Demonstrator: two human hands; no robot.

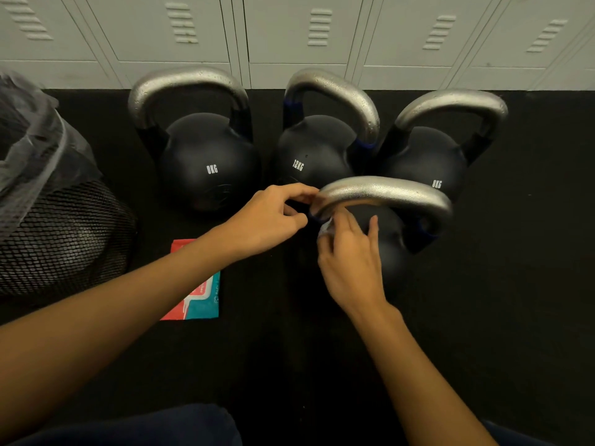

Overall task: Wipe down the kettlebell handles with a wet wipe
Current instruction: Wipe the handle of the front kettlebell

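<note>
Four black kettlebells sit on the dark floor (483, 317) in front of a row of pale lockers (289, 37). Three stand in a back row: an 8KG kettlebell on the left (206, 162), a 12KG kettlebell in the middle (309, 156) and another 8KG kettlebell on the right (431, 159), their silver handles beaded with droplets. The nearest kettlebell (386, 246) stands in front of the middle and right ones, and here is the action: its silver handle (383, 191) arches across, and both hands are at its left end. The left hand (273, 217) comes in from the left, its fingers (302, 196) curled and pinching at the handle's left bend. The right hand (347, 255) reaches up from below, fingers bunched round the wet wipe (325, 228), a small pale wad pressed against the handle's left leg just under the bend. Left of the arms, a red and teal wipes packet (203, 294) lies flat on the floor, partly hidden by the left forearm. Further left stands a black mesh bin (64, 239) lined with a clear plastic bag (32, 136).
</note>
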